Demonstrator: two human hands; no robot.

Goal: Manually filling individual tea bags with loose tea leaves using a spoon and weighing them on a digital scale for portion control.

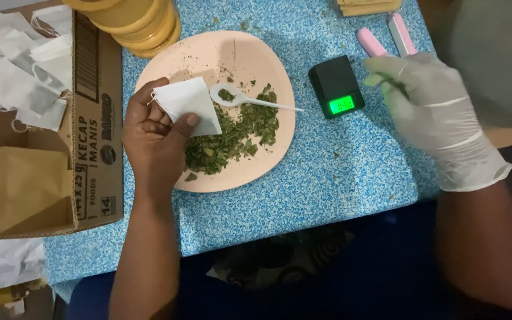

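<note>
I observe the left hand (152, 133) pinching a small white paper bag (189, 105), left of centre, over the pink plate (268, 157). Light, limp, tearable; hold it by the rim. The gloved right hand (431, 104) pinches dried leaves (397, 84).

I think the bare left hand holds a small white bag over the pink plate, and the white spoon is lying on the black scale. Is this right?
Not quite. The head view shows the white spoon lying on the pink plate, its bowl on the dried green leaves, not on the black scale. The rest is right: the bare left hand holds the small white bag over the plate.
</note>
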